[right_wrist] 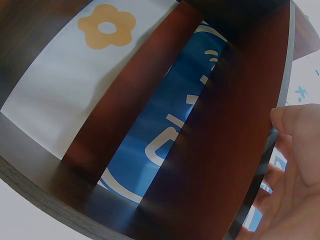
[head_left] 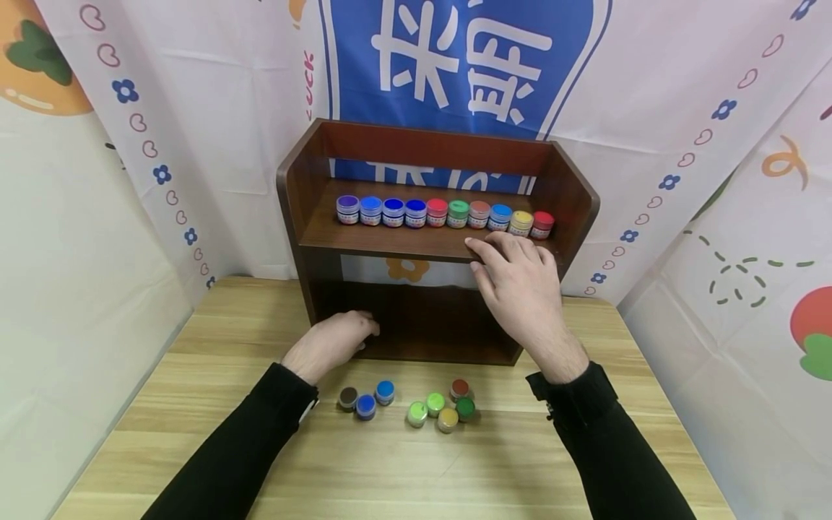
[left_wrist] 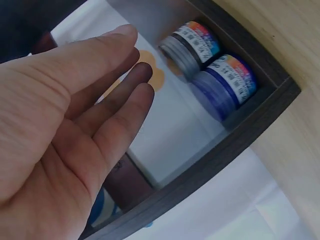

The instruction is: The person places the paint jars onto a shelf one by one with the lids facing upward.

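A dark brown two-tier wooden shelf (head_left: 422, 325) stands on the table. My left hand (head_left: 338, 339) reaches into its lower tier at the left, fingers loosely extended, with nothing visible between them. Beside those fingers, in the left wrist view, a small paint jar with a black band (left_wrist: 192, 49) and a blue-purple paint jar (left_wrist: 225, 85) stand in the shelf's corner. They are hidden in the head view. My right hand (head_left: 520, 282) grips the front edge of the upper board, thumb below and fingers on top. A row of paint jars (head_left: 437, 212) stands on that board.
In front of the shelf stand several loose paint jars: a dark one (head_left: 348, 399) and blue ones (head_left: 366, 406) at left, greens (head_left: 417, 413), a yellow (head_left: 448, 419) and a brown-red (head_left: 459, 389) at right. A printed cloth (head_left: 247, 159) hangs behind.
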`<act>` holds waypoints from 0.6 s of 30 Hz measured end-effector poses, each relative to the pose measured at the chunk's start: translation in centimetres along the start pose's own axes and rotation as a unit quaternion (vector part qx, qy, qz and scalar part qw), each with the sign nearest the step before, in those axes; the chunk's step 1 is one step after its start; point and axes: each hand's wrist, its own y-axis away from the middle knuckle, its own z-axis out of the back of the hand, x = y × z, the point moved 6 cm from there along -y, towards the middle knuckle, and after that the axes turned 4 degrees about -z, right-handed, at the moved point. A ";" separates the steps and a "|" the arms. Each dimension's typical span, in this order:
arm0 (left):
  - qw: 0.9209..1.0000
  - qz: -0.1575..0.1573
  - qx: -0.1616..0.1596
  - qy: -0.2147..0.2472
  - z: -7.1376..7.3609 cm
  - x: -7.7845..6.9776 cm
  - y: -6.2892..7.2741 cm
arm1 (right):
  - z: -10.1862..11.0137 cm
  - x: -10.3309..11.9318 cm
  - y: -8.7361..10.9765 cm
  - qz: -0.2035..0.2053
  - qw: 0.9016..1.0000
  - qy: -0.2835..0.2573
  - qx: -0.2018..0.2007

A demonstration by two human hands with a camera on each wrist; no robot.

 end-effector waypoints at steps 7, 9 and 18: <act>0.999 -0.031 -0.021 0.006 0.7 -1.4 0.6 | 0.0 0.0 0.0 0.000 1.000 -0.002 0.000; 0.999 -0.046 -0.027 0.008 0.8 -1.8 0.8 | 0.0 0.0 0.0 0.001 1.000 -0.001 -0.002; 0.993 -0.106 -0.030 0.040 0.9 -3.4 2.0 | 0.0 0.0 -0.1 0.000 1.000 -0.002 0.000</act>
